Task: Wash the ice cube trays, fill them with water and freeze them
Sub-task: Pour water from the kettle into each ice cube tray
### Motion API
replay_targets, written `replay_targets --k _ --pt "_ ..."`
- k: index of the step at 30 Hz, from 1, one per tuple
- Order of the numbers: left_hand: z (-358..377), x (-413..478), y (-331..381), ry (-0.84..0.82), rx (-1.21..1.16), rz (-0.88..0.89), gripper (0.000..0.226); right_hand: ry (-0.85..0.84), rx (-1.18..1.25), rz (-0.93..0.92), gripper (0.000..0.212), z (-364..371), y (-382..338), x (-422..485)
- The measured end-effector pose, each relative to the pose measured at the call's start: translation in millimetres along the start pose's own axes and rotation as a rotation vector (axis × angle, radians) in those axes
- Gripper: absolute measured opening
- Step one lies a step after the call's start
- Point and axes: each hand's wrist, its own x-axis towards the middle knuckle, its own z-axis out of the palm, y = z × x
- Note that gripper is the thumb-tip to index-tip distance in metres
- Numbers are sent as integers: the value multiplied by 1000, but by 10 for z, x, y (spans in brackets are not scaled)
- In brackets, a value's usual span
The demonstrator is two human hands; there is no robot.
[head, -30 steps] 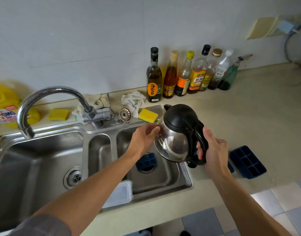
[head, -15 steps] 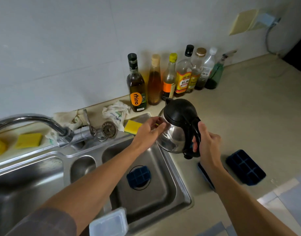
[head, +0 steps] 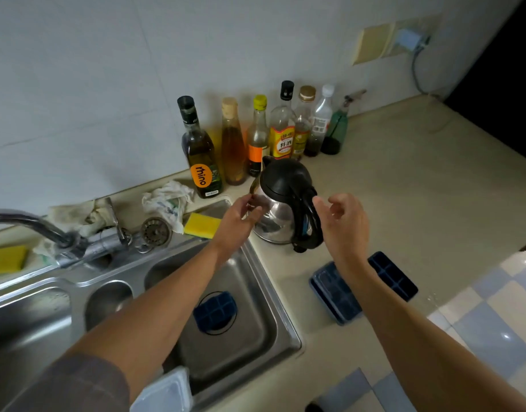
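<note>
A steel kettle (head: 281,215) with a black lid and handle stands on the beige counter (head: 404,188) just right of the sink. My left hand (head: 240,217) touches its left side with the fingertips. My right hand (head: 342,224) hovers open beside the handle, holding nothing. Two dark blue ice cube trays lie on the counter near the front edge: one tray (head: 334,292) partly under my right forearm, the other tray (head: 394,275) to its right. A third blue tray (head: 215,310) sits over the drain of the right sink basin (head: 255,292).
Several bottles (head: 257,138) line the wall behind the kettle. A yellow sponge (head: 202,225), a rag (head: 166,200) and a strainer (head: 156,231) sit behind the sink. The faucet (head: 32,226) reaches left. A clear plastic lid (head: 163,394) rests at the sink's front rim.
The kettle went from being held over the sink's edge to standing on the counter. My right hand let go of its handle and opened. The view shifted right.
</note>
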Motion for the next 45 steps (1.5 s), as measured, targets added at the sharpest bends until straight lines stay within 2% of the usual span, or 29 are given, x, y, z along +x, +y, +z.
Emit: replay_targets --k 2,3,7,9,12,16,19,23,30,34,38,45 --pt "-25 -190 -64 34 -27 -61 35 27 37 -148 29 -43 -67 -174" --pt "-46 -320 -128 61 -14 -111 36 -19 78 -207 28 -38 -105 -281" --pt "-264 -983 -508 218 258 -213 18 -449 59 -329 31 230 -156 -746" --pt "-437 -1363 -715 303 323 -317 12 -688 -33 -337 32 455 -126 -1002" --pt "-672 -1987 -1035 440 391 -465 13 -959 -143 -332 28 790 -43 -1437" --pt "-816 -2762 -1348 660 430 -584 11 -1154 -246 -337 21 1115 88 -1999" --pt "-812 -3136 -1509 697 457 -667 12 -1238 -289 -309 17 1265 184 -2300" --pt "-694 -3361 -1688 617 480 -727 24 -1271 -374 -296 17 1420 274 -2489" --pt "-623 -3388 -1693 608 469 -696 24 -1311 -425 -324 14 1502 287 -2569" --pt "-646 -3351 -1628 648 403 -672 14 -1300 -423 -295 15 1491 272 -2556" --pt "-738 -3165 -1509 648 364 -620 4 -1217 -354 -240 16 1422 244 -2426" --pt "-769 -2432 -1362 471 272 -519 15 -1003 -237 -66 10 1353 302 -1905"
